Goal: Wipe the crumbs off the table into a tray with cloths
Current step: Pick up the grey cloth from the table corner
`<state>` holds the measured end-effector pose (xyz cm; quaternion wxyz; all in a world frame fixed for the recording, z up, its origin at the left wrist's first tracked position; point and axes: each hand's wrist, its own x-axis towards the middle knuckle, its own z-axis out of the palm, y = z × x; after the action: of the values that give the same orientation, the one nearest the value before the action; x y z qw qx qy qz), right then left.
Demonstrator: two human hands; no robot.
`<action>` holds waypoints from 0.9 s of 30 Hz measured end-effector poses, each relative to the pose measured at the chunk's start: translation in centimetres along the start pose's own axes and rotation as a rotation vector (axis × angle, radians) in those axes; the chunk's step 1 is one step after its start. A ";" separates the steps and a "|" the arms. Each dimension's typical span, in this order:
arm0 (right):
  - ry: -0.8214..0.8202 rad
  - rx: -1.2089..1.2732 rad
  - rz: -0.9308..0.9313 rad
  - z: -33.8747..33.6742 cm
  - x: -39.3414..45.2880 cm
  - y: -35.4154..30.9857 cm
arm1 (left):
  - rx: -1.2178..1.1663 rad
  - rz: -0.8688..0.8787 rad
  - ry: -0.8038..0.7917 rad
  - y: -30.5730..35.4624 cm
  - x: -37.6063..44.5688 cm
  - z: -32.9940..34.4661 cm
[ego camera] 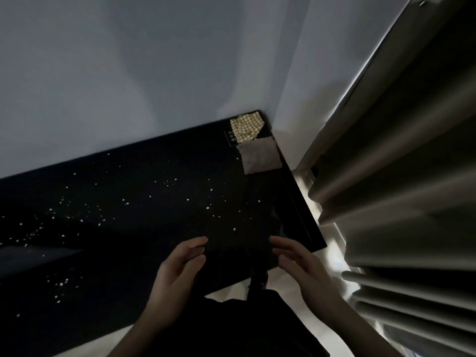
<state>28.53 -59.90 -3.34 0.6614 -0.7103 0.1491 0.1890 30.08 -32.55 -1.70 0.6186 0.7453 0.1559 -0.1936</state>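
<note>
Both hands are held over the near edge of a black table [154, 202], palms turned toward each other. The left hand [177, 276] is seen with fingers loosely extended and slightly spread, nothing being gripped. The right hand [304, 269] is likewise relaxed, its fingers straight and empty. The space between the two hands is too dark for anything there to be made out, and no tray can be told apart from the table.

Pale crumbs [123, 202] are scattered over the tabletop ahead of and far to the left of the left hand, a few lying just beyond both sets of fingertips. Well beyond the right hand, in the far corner, a grey cloth [260, 157] is laid flat, with a yellow checked cloth [246, 128] touching it on its far side. To the right of the right hand, pleated curtains [401, 176] hang beside the table's edge. A plain wall [128, 73] is seen behind the table.
</note>
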 end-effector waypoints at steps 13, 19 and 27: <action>0.084 0.023 -0.005 -0.5 2.7 -0.6 | -0.024 0.003 -0.031 -0.1 3.7 0.9; 0.015 -0.016 -0.035 -2.0 5.8 -2.6 | -0.089 0.028 0.032 1.5 6.0 1.8; -0.104 -0.067 -0.015 -7.0 15.0 -4.3 | -0.062 0.025 0.239 2.4 9.8 5.7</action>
<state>44.29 -65.96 -6.20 0.6455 -0.7224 0.1028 0.2256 39.23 -38.62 -5.23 0.6206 0.7456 0.2251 -0.0906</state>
